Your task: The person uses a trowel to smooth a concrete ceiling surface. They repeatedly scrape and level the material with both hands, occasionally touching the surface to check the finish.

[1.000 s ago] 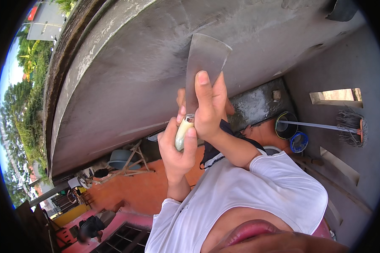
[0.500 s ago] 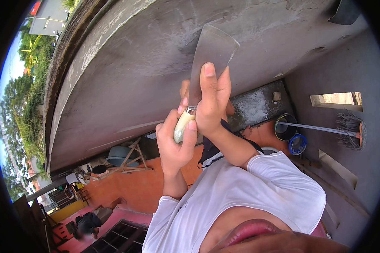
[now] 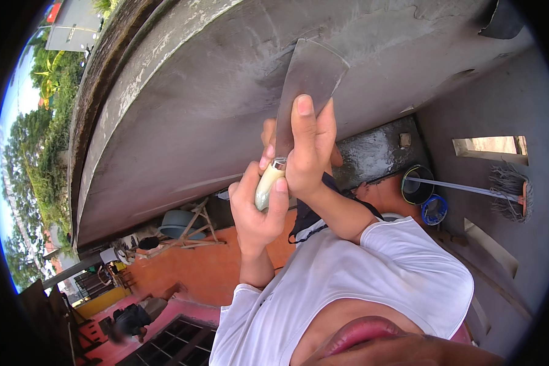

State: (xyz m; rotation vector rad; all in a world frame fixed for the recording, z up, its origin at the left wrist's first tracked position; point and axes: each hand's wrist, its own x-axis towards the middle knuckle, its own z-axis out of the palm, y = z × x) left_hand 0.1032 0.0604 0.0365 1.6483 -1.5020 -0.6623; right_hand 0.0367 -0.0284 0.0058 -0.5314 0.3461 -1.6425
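Note:
A putty knife (image 3: 311, 70) with a broad, flared metal blade and a cream handle is raised in front of me, blade end up, before the grey plastered wall. My left hand (image 3: 259, 213) is closed round its handle, thumb along the side. Higher up, my right hand (image 3: 308, 143) grips the lower blade: its thumb lies on the near face, and fingertips show past the blade's left edge. The rest of those fingers are hidden behind the metal. Whether the blade touches the wall (image 3: 183, 128) cannot be told.
At the right stand a black bucket (image 3: 418, 184), a blue basket (image 3: 434, 210) and a mop (image 3: 509, 194) against the side wall. A wet grey slab (image 3: 378, 152) lies beyond my arm. A grey basin (image 3: 180, 224) sits by a wooden stand (image 3: 201, 219). Another person (image 3: 131, 318) is at lower left.
The whole view has shifted slightly, so hands and surroundings sit a little lower and further right. Both hands keep the same hold on the putty knife.

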